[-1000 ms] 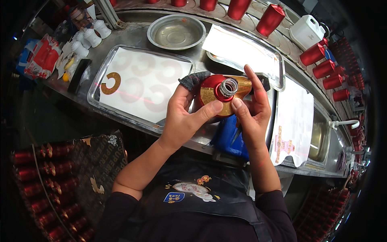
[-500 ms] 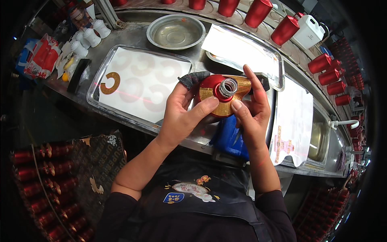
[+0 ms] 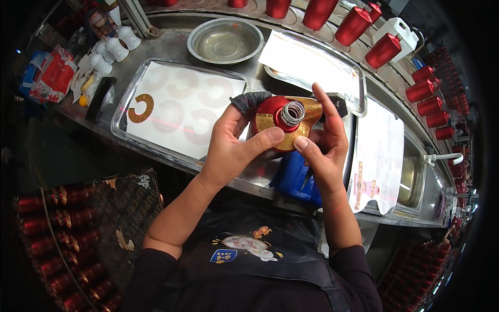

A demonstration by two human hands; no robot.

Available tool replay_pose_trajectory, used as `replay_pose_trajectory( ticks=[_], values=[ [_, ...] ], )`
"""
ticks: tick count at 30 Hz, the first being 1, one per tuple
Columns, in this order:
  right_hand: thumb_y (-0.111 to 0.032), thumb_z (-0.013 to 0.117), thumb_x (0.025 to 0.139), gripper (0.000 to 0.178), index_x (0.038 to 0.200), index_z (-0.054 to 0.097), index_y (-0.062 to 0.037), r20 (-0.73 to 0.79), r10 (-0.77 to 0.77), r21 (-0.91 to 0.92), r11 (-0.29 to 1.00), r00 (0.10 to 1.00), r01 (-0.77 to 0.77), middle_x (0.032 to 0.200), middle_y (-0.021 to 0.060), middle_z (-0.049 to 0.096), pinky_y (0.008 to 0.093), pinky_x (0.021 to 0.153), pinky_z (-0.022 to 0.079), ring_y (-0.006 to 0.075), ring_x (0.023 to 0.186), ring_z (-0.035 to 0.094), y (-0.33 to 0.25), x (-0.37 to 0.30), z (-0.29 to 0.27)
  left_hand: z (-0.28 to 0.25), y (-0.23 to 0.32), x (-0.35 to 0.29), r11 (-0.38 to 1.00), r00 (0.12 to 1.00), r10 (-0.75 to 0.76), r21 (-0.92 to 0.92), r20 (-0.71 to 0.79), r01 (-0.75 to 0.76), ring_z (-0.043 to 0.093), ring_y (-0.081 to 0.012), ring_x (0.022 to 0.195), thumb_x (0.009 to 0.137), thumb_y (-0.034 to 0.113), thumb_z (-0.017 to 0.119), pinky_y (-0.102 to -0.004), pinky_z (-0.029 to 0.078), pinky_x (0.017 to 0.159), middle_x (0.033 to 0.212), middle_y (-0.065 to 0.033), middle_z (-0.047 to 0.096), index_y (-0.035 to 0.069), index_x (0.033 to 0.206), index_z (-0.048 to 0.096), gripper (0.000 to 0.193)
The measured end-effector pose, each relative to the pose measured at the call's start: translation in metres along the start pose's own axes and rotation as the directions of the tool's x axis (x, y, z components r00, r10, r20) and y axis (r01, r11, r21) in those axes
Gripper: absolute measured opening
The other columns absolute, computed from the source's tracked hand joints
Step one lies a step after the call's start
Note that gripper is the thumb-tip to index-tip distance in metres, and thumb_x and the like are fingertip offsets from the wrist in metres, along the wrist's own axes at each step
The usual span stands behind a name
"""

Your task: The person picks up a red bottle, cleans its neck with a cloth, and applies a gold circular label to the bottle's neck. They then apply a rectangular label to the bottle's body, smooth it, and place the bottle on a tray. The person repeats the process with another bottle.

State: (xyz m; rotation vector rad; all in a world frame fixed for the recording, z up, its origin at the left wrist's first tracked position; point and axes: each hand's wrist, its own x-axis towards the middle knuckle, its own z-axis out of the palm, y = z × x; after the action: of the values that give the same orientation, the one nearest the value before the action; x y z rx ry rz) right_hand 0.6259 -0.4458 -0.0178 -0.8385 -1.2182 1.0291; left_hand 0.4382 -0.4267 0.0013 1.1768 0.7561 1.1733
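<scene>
A red bottle (image 3: 264,107) with an uncapped, threaded neck is held upright between my hands, over the near edge of the metal counter. A curved gold label (image 3: 285,143) wraps its shoulder, and on the right side part of it stands off the bottle. My left hand (image 3: 228,148) is closed round the bottle's left side, thumb on the label beside the neck. A dark grey finger cover is on one of its fingers. My right hand (image 3: 328,151) grips the right side, thumb pressed on the label's front and index finger pointing up. The bottle's underside is hidden.
Left lies a metal tray (image 3: 118,112) with a white sheet and one gold C-shaped label (image 3: 140,108). Behind stand a metal basin (image 3: 195,49) and a paper-covered tray (image 3: 358,104). Red bottles (image 3: 383,51) line a curved conveyor. A blue object (image 3: 293,179) sits below my hands.
Bottles on the conveyor have shifted: the upper ones leftward, those at right upward or along the curve. My right thumb has slid slightly left and down on the label.
</scene>
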Motion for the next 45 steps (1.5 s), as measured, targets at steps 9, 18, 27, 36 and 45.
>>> replay_pose_trajectory(
  ticks=[9, 18, 27, 36, 45],
  values=[
    [-0.015, 0.082, 0.079, 0.092, 0.155, 0.034, 0.0006, 0.019, 0.049, -0.276, 0.960, 0.999, -0.042, 0.156, 0.0157, 0.042, 0.0214, 0.079, 0.057, 0.0165, 0.105, 0.069, -0.014, 0.000, 0.005, -0.003, 0.002, 0.000, 0.992, 0.999, -0.045, -0.119, -0.008, 0.044, 0.063, -0.0129, 0.109, 0.097, 0.017, 0.070, -0.0287, 0.051, 0.097, 0.120, -0.0082, 0.068, 0.000, 0.129, 0.058, 0.038],
    [-0.011, 0.082, 0.079, 0.085, 0.152, 0.040, -0.0005, -0.039, -0.032, -0.091, 0.995, 0.999, 0.028, 0.148, 0.0155, 0.049, 0.0152, 0.059, 0.047, 0.0066, 0.093, 0.065, -0.005, 0.001, 0.007, -0.001, 0.004, 0.001, 0.991, 0.996, -0.087, -0.105, 0.002, 0.087, 0.061, -0.0158, 0.115, 0.094, 0.019, 0.071, -0.0330, 0.046, 0.103, 0.125, -0.0098, 0.066, 0.000, 0.133, 0.056, 0.046],
    [-0.010, 0.078, 0.085, 0.079, 0.153, 0.039, 0.0009, -0.025, 0.042, -0.054, 0.998, 0.999, -0.043, 0.150, 0.0169, 0.046, 0.0219, 0.080, 0.057, 0.0171, 0.114, 0.064, -0.010, 0.002, 0.008, 0.000, -0.001, 0.002, 0.994, 0.998, -0.040, -0.100, -0.049, 0.035, 0.061, -0.0147, 0.112, 0.093, 0.021, 0.075, -0.0307, 0.048, 0.100, 0.123, -0.0092, 0.064, 0.000, 0.128, 0.058, 0.044],
    [-0.012, 0.077, 0.086, 0.080, 0.154, 0.037, 0.0006, -0.002, 0.039, -0.089, 0.995, 0.999, -0.039, 0.149, 0.0164, 0.047, 0.0252, 0.084, 0.057, 0.0190, 0.116, 0.063, -0.009, 0.002, 0.008, 0.000, -0.027, -0.028, 0.737, 0.846, 0.533, 0.501, -0.017, -0.454, 0.055, -0.0324, 0.123, 0.095, 0.047, 0.068, -0.0396, 0.046, 0.105, 0.135, -0.0198, 0.044, -0.003, 0.119, 0.066, 0.055],
    [-0.011, 0.077, 0.086, 0.080, 0.154, 0.037, -0.0005, -0.015, 0.026, -0.100, 0.995, 1.000, -0.027, 0.146, 0.0161, 0.048, 0.0249, 0.085, 0.057, 0.0191, 0.118, 0.062, -0.008, 0.002, 0.008, -0.012, -0.017, -0.013, 0.620, 0.833, 0.546, 0.624, 0.092, -0.475, 0.059, -0.0281, 0.112, 0.100, 0.044, 0.062, -0.0374, 0.050, 0.098, 0.129, -0.0176, 0.049, -0.002, 0.117, 0.067, 0.049]
  ],
)
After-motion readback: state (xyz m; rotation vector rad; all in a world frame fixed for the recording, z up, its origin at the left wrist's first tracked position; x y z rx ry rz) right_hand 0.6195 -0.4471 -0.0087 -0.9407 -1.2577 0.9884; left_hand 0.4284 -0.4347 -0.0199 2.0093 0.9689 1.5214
